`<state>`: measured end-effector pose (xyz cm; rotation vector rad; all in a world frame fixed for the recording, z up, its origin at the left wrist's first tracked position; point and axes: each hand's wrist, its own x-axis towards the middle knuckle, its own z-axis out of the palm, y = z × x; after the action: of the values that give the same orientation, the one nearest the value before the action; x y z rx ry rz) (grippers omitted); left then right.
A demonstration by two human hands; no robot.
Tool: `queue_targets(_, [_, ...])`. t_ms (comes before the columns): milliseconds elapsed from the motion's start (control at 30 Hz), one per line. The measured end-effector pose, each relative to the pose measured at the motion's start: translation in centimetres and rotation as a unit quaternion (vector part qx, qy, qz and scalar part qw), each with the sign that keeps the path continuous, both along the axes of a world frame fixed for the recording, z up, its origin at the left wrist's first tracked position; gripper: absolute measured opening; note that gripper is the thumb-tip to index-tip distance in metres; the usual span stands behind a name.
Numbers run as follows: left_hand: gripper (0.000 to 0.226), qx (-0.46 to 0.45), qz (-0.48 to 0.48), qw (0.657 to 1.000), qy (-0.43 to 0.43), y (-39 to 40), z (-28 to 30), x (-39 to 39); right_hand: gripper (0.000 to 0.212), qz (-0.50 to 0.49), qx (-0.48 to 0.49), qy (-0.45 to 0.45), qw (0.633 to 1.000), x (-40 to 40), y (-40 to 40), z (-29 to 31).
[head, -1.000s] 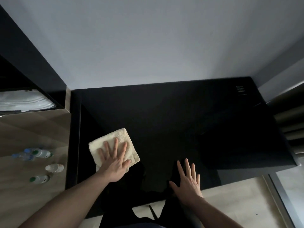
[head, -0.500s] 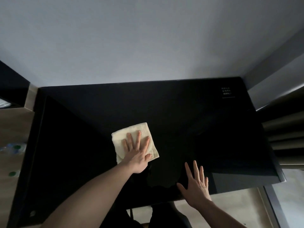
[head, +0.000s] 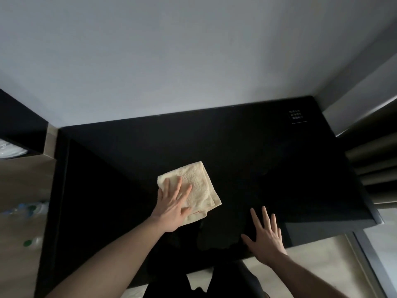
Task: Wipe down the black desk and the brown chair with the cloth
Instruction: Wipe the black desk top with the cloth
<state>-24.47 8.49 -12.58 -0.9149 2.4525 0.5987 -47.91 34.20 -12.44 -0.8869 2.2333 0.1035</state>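
A folded cream cloth [head: 198, 186] lies flat on the glossy black desk [head: 247, 151], near its middle. My left hand [head: 171, 206] presses down on the cloth's near-left part with fingers spread. My right hand [head: 265, 236] rests palm-down on the desk near the front edge, fingers apart, holding nothing. The brown chair is not in view.
A white wall rises behind the desk. A small white-printed label [head: 296, 115] sits at the desk's far right corner. Left of the desk is a wooden surface with several water bottles [head: 30, 208] and a black shelf [head: 23, 134]. Curtain folds [head: 373, 160] hang at right.
My left hand has slid the cloth rightward across the desk, from the left side toward the middle. My right hand has stayed planted near the front edge.
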Motion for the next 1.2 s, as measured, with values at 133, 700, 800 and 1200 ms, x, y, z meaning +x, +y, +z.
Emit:
queue_targets(133, [0.082,-0.010,-0.015,1.000,-0.016,0.3,-0.8,-1.2,0.097,-0.003,-0.018,0.017,1.000,-1.5,0.5,0.6])
queue_targets(700, [0.084,-0.042,0.031,0.999,0.001,7.1,-2.2,-25.5,0.095,0.034,0.006,0.024,0.999,-23.9,8.4,-1.1])
queue_targets(800, [0.082,-0.020,0.051,0.998,0.007,7.8,-2.2,-30.6,0.096,0.055,0.012,0.003,0.998,-24.7,8.9,-1.4])
queue_targets(1200, [0.073,0.077,0.149,0.971,0.173,6.4,1.7,-27.7,0.093,0.040,-0.099,-0.012,0.994,-24.0,-1.5,2.9])
